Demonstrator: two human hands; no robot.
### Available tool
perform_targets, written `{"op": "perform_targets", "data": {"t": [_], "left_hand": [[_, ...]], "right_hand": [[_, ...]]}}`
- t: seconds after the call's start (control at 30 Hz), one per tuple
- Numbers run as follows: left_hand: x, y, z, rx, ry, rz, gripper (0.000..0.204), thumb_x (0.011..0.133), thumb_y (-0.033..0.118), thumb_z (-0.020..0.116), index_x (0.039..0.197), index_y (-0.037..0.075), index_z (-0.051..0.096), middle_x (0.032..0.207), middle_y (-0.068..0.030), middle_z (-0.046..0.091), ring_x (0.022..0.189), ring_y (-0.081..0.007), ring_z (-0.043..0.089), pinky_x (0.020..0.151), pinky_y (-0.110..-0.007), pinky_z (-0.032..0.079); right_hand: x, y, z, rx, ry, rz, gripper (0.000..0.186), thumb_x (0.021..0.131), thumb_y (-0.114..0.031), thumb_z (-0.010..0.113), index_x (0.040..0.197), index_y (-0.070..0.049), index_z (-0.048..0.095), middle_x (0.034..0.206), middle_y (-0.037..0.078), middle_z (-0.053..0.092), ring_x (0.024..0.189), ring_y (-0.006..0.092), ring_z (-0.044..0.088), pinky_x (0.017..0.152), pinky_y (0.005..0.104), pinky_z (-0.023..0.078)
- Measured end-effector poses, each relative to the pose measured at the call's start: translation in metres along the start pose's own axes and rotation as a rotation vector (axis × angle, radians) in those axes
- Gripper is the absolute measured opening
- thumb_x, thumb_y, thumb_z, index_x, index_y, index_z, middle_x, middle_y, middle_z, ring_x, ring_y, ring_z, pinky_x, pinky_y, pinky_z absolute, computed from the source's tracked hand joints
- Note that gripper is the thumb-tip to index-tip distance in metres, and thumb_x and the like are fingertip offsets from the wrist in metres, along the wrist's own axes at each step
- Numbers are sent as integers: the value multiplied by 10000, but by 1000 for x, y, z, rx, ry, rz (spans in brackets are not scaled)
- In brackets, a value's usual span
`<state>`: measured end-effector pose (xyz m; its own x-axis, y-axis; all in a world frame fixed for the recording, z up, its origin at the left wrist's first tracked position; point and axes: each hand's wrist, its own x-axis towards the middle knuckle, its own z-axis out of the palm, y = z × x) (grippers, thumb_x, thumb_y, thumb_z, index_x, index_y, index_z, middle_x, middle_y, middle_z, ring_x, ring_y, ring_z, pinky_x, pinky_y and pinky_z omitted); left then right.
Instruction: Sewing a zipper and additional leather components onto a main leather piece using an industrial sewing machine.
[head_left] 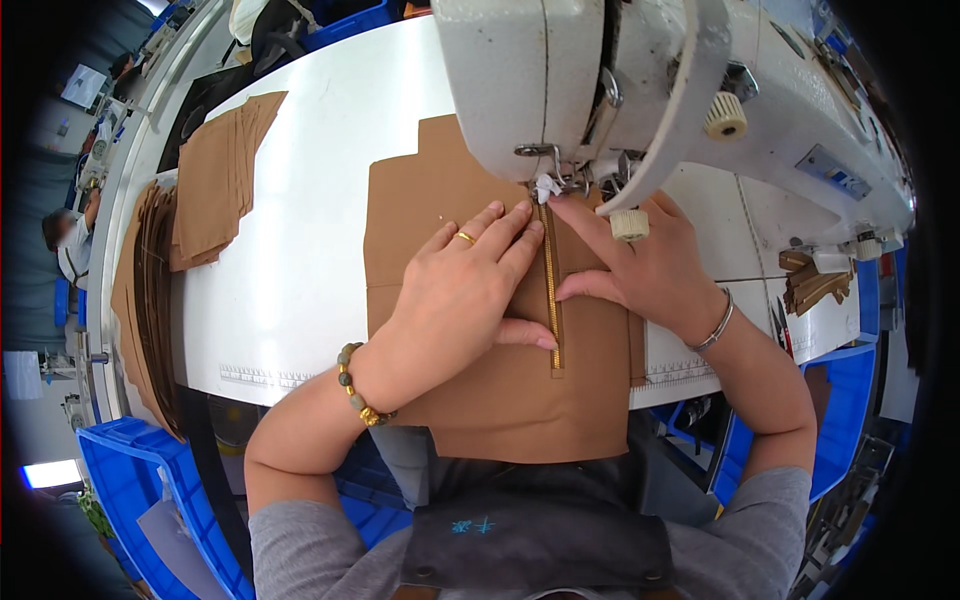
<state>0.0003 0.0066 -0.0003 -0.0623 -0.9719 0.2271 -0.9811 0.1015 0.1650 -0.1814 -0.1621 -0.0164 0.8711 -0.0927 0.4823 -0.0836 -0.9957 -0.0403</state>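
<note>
Brown fabric panel (490, 415) lies before me at centre, upper part under sewing machine (510, 80), which fills 12 to 2 o'clock. Gold zipper (550, 270) runs 12 to 6 in it. My left hand (458, 285), open, palm down, rests on panel at zipper's 9 o'clock, thumb tip beside teeth. My right hand (648, 268), open, thumb spread, rests at zipper's 3 o'clock; some fingers partly hidden. Stacked brown pieces (217, 185) at 10 o'clock; blue bin (122, 437) at 8.

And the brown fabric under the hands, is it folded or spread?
Spread, where visible: the brown fabric lies flat under the left hand and right hand, notched upper-left corner showing.
</note>
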Motion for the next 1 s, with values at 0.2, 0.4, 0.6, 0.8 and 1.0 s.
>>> {"op": "perform_targets", "data": {"t": [0.2,0.4,0.6,0.8,1.0], "left_hand": [[-13,13,-4,27,-12,8,948,681,613,812,1407,37,612,1458,-129,609,1372,-333,577,1100,-465,498],[-27,26,-8,-9,-81,17,929,701,625,796,1413,55,620,1467,-118,608,1401,-311,558,1159,-556,410],[-11,13,-5,34,-60,10,915,690,626,801,1395,66,633,1450,-104,614,1398,-308,557,1157,-572,406],[4,0,-4,13,-21,-11,917,673,598,817,1399,66,641,1386,-91,631,1299,-309,600,1147,-580,411],[11,-8,-1,-25,51,-9,862,663,559,831,1353,64,687,1354,-85,657,1200,-300,625,1081,-456,484]], "right_hand": [[0,-6,-14,-3,-197,31,713,734,-570,771,1266,-100,707,1003,60,639,923,252,601,870,392,508],[-23,-32,-34,130,-229,-49,715,721,-512,807,1254,-46,708,1299,122,647,1177,277,601,1028,436,495],[-15,-24,-31,108,-215,-41,718,690,-470,839,1246,-37,705,1293,108,649,1221,277,595,1068,439,470],[-6,-18,-25,118,-306,36,701,684,-467,842,1234,-53,709,1251,78,662,1245,271,593,1059,414,463],[-6,-10,-11,98,-133,1,652,693,-467,835,1216,-91,729,1229,75,668,1244,286,595,1082,433,463]]}}
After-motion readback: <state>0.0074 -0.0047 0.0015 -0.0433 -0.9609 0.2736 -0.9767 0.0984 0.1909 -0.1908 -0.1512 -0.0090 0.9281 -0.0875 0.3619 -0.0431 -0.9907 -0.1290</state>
